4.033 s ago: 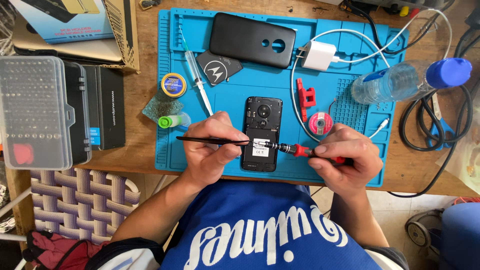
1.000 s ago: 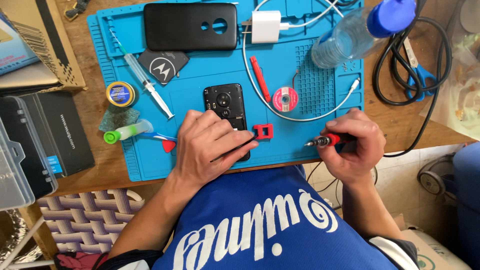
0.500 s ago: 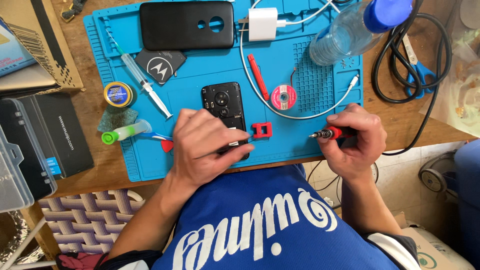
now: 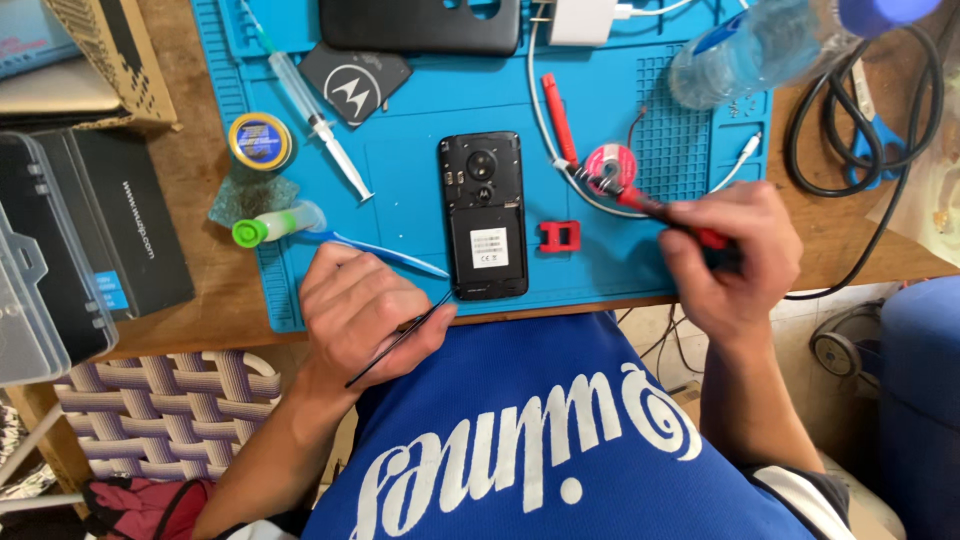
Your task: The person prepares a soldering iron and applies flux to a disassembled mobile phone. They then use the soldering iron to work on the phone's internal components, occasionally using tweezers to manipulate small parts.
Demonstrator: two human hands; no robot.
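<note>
I see my left hand (image 4: 365,310) at the near edge of the blue work mat (image 4: 410,180), fingers closed on black tweezers (image 4: 398,340) whose tip lies just beside the lower left corner of the opened phone (image 4: 485,215). The phone lies flat in the middle of the mat, back cover off, camera end away from me. My right hand (image 4: 730,255) is closed around a red-handled screwdriver (image 4: 650,205); its tip reaches over a small red and white spool (image 4: 607,165), and I cannot tell whether it touches. A small red clip (image 4: 559,236) sits just to the right of the phone, between it and the right hand. A blue pry tool (image 4: 375,250) lies just beyond the left hand's knuckles. Farther off on the mat are a syringe (image 4: 310,115), a round tin (image 4: 260,140) and a black phone case (image 4: 420,25). The mat rests on a wooden table (image 4: 215,300).
</note>
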